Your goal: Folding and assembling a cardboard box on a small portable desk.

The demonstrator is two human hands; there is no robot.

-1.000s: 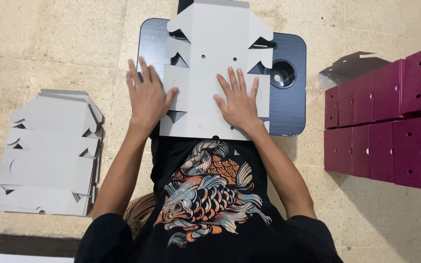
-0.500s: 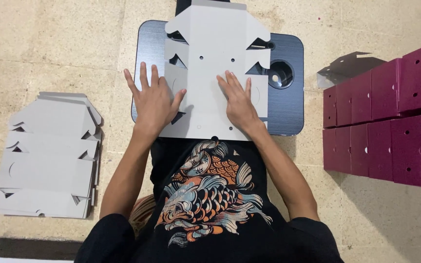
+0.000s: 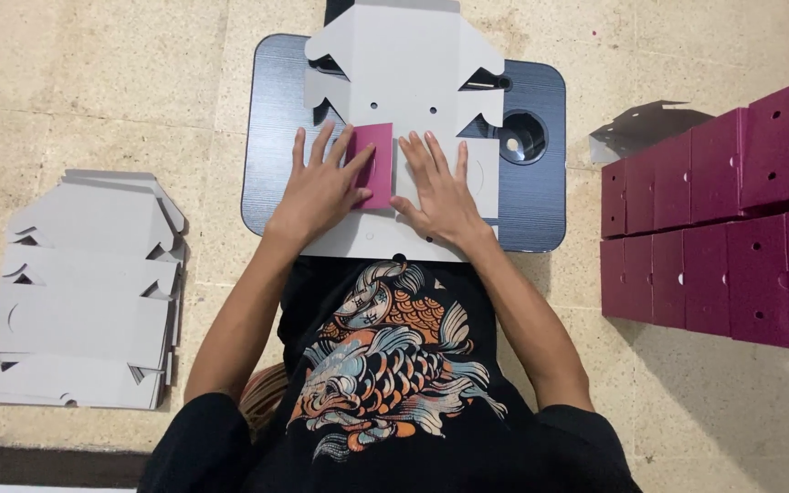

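A flat grey die-cut cardboard box blank (image 3: 404, 64) lies on a small dark lap table (image 3: 276, 119). One side flap (image 3: 374, 164) is folded inward and shows its magenta face. My left hand (image 3: 321, 187) presses flat on that flap, fingers spread. My right hand (image 3: 440, 192) rests flat on the blank just right of the flap, with its fingers pointing away from me. Neither hand grips anything.
A stack of flat grey blanks (image 3: 84, 288) lies on the floor at left. Several assembled magenta boxes (image 3: 723, 219) stand in rows at right, with one loose grey blank (image 3: 641, 123) behind them. The table has a round cup hole (image 3: 522, 137).
Both hands moved inward towards the middle of the blank. The left flap has been folded over, so its magenta side now shows.
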